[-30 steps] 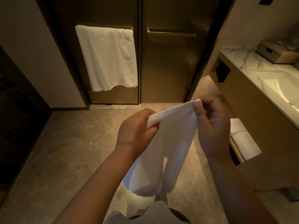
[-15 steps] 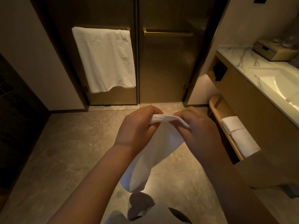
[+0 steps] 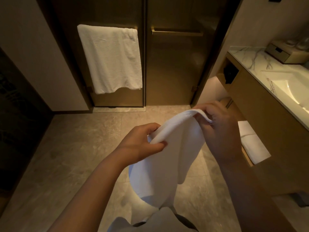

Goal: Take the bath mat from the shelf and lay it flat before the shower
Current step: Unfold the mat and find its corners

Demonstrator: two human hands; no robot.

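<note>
Holding the bath mat (image 3: 168,156) up over the floor (image 3: 75,148) near the shower doors (image 3: 167,64), left hand (image 3: 142,144) and right hand (image 3: 220,129) each pinch its top edge (soft, floppy terry, probably light, so corners look like the best grip).

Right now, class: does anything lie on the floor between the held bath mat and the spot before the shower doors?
Nothing visible: the floor before the shower doors is bare. Both hands hold the bath mat above it.
</note>
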